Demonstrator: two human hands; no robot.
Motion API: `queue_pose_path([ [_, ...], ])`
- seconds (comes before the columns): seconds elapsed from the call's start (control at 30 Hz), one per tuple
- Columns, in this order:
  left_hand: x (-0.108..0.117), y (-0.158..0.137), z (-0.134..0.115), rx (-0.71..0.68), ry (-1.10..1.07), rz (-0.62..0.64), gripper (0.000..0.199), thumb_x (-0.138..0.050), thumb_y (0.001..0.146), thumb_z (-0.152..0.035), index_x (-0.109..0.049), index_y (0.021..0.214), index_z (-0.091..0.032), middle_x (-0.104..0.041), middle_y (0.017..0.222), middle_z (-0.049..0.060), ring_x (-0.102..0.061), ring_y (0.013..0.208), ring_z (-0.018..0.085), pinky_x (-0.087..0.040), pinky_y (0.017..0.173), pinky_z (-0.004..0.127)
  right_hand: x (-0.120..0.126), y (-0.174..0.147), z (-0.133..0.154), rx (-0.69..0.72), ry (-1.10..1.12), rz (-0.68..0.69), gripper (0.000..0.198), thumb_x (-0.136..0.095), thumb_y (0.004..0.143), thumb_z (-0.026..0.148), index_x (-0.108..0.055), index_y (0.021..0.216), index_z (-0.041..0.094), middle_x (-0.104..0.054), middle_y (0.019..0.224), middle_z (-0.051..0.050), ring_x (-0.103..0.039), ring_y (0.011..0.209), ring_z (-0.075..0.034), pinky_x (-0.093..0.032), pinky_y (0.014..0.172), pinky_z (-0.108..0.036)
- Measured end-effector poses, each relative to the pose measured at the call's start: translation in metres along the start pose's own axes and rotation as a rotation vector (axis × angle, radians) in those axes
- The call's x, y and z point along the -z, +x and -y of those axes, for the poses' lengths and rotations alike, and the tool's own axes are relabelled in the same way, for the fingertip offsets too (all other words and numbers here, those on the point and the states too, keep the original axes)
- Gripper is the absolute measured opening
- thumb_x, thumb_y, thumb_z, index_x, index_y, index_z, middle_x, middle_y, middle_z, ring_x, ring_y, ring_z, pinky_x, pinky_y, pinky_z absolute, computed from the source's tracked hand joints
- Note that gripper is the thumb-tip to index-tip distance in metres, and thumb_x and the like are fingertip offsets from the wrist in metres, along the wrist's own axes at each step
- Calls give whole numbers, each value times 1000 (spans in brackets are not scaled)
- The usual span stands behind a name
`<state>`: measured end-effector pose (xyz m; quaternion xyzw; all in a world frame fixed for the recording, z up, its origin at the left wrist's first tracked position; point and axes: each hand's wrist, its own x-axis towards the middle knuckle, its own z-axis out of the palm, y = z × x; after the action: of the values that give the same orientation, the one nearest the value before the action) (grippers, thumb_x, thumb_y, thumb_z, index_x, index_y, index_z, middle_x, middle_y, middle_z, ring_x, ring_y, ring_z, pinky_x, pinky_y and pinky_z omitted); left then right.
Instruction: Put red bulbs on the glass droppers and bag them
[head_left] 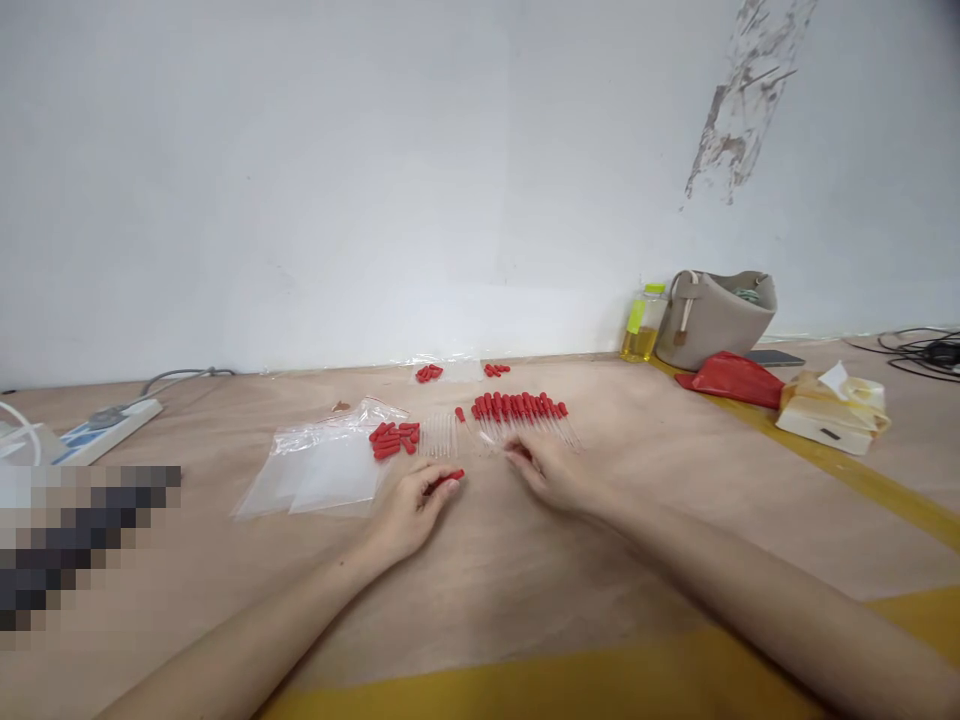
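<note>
My left hand [420, 505] is closed in a pinch on a red rubber dropper bulb [456, 475]. My right hand [547, 468] is closed too, its fingertips on a thin clear glass tube [491, 449] that shows only faintly. Just beyond it lies a row of droppers [517, 408], glass tubes with red bulbs fitted. One more dropper [460, 415] lies to the left of that row. Bare glass tubes [437, 436] lie side by side beyond my left hand. Next to them is a pile of loose red bulbs [391, 440].
Clear plastic bags [322, 470] lie flat at the left. More red bulbs [429, 373] rest on plastic near the wall. A power strip [112, 430] is far left. At the right stand a bottle [643, 325], a grey bag [716, 320] and a tissue pack [832, 415].
</note>
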<state>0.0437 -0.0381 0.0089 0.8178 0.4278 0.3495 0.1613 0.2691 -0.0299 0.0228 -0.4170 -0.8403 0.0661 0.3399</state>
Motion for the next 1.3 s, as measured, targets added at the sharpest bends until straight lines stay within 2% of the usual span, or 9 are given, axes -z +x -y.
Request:
queue_pose_path([
  [0.17, -12, -5, -10, 21, -149, 49, 22, -45, 84, -32, -60, 90, -17, -61, 84, 5, -55, 76, 17, -43, 67, 26, 2, -31, 8, 91, -50, -39, 11, -40, 84, 20, -50, 83, 17, -59, 75, -1, -48, 64, -11, -30, 73, -29],
  [0.33, -12, -7, -6, 47, -222, 71, 22, -45, 84, -32, -58, 93, -16, -61, 80, 3, -53, 70, 15, -42, 63, 24, 0, -30, 16, 101, -57, -27, 11, -39, 83, 19, -50, 84, 17, -59, 77, -2, -49, 66, -12, -29, 72, -30],
  [0.6, -14, -8, -3, 54, -253, 53, 22, -47, 83, -33, -59, 88, -16, -57, 65, -1, -50, 58, 11, -40, 55, 21, -9, -32, 13, 116, -5, 5, 11, -42, 83, 19, -53, 82, 18, -60, 73, 0, -50, 66, -12, -27, 71, -30],
  [0.7, -13, -10, -3, 52, -210, 52, 22, -48, 82, -34, -61, 83, -16, -56, 61, -2, -49, 54, 11, -38, 51, 20, -9, -31, 10, 124, 33, 19, 12, -44, 83, 20, -55, 83, 19, -60, 71, 1, -50, 65, -11, -27, 71, -29],
  [0.8, -11, -12, -5, 3, -154, 65, 22, -48, 82, -33, -64, 81, -17, -60, 67, -1, -52, 60, 12, -39, 54, 20, -9, -29, 6, 135, 36, 41, 12, -46, 83, 20, -58, 81, 19, -61, 70, 2, -49, 62, -10, -25, 71, -29],
  [0.9, -9, -13, -9, -28, -115, 117, 22, -48, 83, -33, -64, 83, -19, -63, 76, 0, -55, 68, 13, -41, 61, 21, -7, -27, 3, 177, -12, 58, 13, -47, 82, 19, -60, 80, 19, -62, 71, 1, -49, 62, -10, -23, 71, -30],
  [1.03, -8, -15, -14, -45, -51, 178, 24, -45, 85, -33, -64, 82, -18, -62, 73, 1, -54, 67, 13, -40, 61, 22, -5, -27, 8, 207, -113, 29, 17, -45, 82, 19, -61, 78, 18, -61, 71, -2, -49, 64, -11, -21, 70, -31],
  [1.17, -7, -15, -16, -51, 11, 199, 26, -44, 86, -34, -63, 79, -18, -59, 68, 0, -52, 63, 12, -38, 58, 22, -8, -29, 15, 188, -152, 0, 20, -41, 83, 19, -60, 75, 16, -61, 68, -3, -46, 61, -11, -20, 69, -31],
  [1.3, -6, -14, -17, -76, 38, 199, 24, -44, 85, -32, -62, 78, -17, -57, 68, 1, -50, 62, 12, -38, 58, 22, -15, -32, 17, 124, -133, 64, 24, -38, 84, 20, -56, 70, 15, -59, 63, -1, -43, 55, -10, -22, 69, -30],
])
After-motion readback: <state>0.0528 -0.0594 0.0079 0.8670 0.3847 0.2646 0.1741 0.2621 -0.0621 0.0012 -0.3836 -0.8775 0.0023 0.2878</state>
